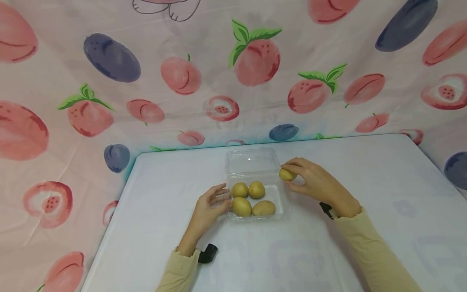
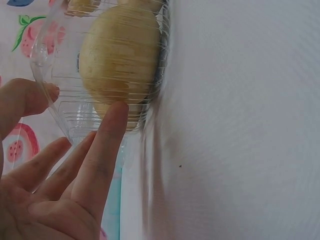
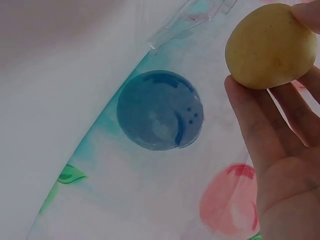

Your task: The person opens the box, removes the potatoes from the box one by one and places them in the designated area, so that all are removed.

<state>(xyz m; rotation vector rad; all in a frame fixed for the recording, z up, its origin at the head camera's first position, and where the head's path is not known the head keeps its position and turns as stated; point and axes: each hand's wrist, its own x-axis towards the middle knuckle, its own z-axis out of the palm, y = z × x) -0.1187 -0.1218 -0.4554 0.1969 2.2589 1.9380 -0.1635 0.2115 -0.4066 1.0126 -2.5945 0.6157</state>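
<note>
Right hand: pinching potato near right of clear clamshell. Left hand: fingers apart, touching left side. Likely mid-packing; next calls for lowering potato inside.

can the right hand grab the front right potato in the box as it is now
Probably not as things stand: the right hand holds another potato. Otherwise the way looks free, since the clear box stands open and nothing covers the front right potato from above.
</note>
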